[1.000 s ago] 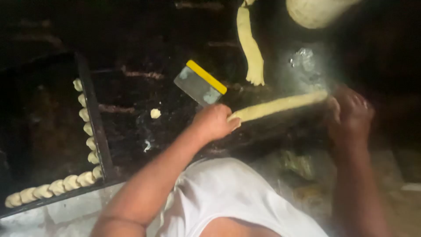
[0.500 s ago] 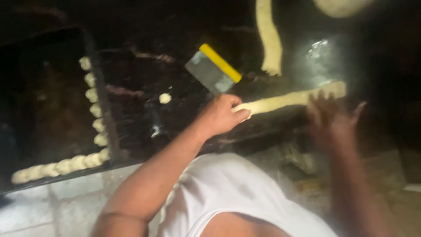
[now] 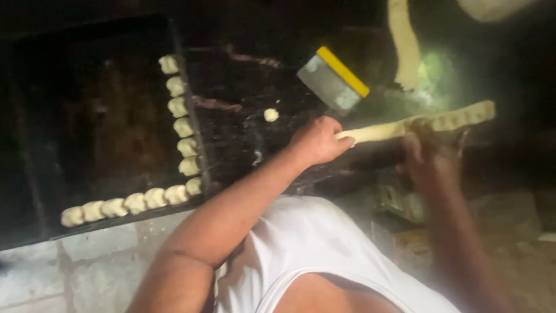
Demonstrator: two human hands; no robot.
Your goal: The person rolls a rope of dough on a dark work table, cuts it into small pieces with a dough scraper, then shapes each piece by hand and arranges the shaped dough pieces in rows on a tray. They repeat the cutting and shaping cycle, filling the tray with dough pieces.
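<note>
I have a long rope of pale dough (image 3: 405, 124) lying across the dark surface (image 3: 243, 133) at its near edge, running from my left hand (image 3: 317, 141) out past my right hand (image 3: 431, 156). The left hand is curled loosely over the rope's near end, fingers bent on top; the right hand is blurred and lies against the rope's middle, and I cannot tell how far it is open. To roll well I judge I should keep both palms light and even, working outward so the rope thins uniformly. Beyond lie a yellow-handled scraper (image 3: 333, 81), a second dough strip (image 3: 404, 43), one small dough piece (image 3: 270, 115), and a dark tray (image 3: 87, 145) edged with cut pieces (image 3: 179, 124). Compared with half a second ago, my right hand has closed in onto the rope
</note>
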